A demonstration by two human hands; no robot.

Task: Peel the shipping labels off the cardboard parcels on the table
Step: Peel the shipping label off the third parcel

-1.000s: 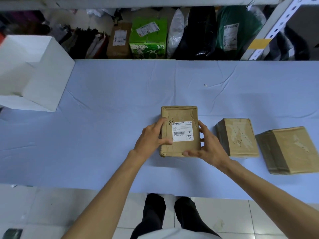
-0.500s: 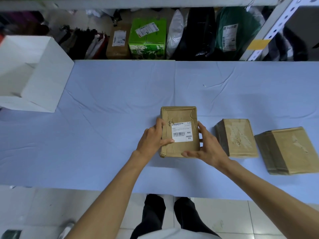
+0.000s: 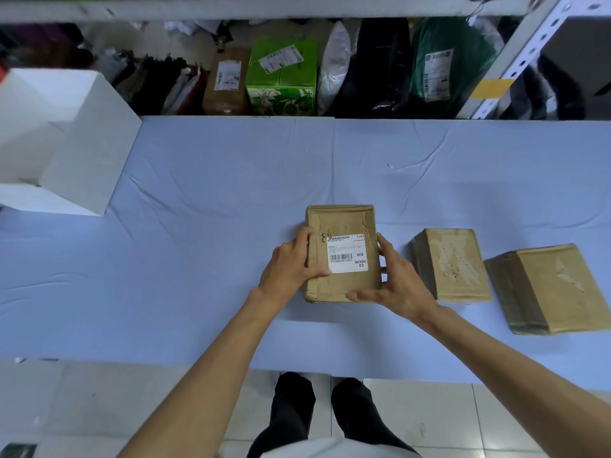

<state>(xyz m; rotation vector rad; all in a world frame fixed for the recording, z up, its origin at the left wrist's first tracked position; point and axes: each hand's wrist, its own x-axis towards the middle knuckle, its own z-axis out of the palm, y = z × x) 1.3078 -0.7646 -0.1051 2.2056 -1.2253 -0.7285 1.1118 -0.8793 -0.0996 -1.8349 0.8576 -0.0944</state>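
A brown cardboard parcel [image 3: 344, 221] lies on the blue-covered table [image 3: 198, 259] in front of me. A white shipping label [image 3: 347, 252] with a barcode is stuck flat on its top. My left hand [image 3: 287, 269] grips the parcel's left edge, its thumb lying on the top near the label's lower left corner. My right hand [image 3: 396, 282] holds the right side, fingers along the edge and thumb at the near corner. Two more parcels sit to the right, one near [image 3: 449, 262] and one far right [image 3: 549, 289]; both tops show torn patches without labels.
A white open box [image 3: 66, 140] stands at the table's left. Behind the table a shelf holds a green carton [image 3: 281, 74], a brown labelled parcel [image 3: 228, 81] and dark bags. A white shelf post [image 3: 515, 54] rises at the back right.
My left thumb has slid further onto the parcel's top toward the label's corner. The parcel and my right hand have barely shifted.
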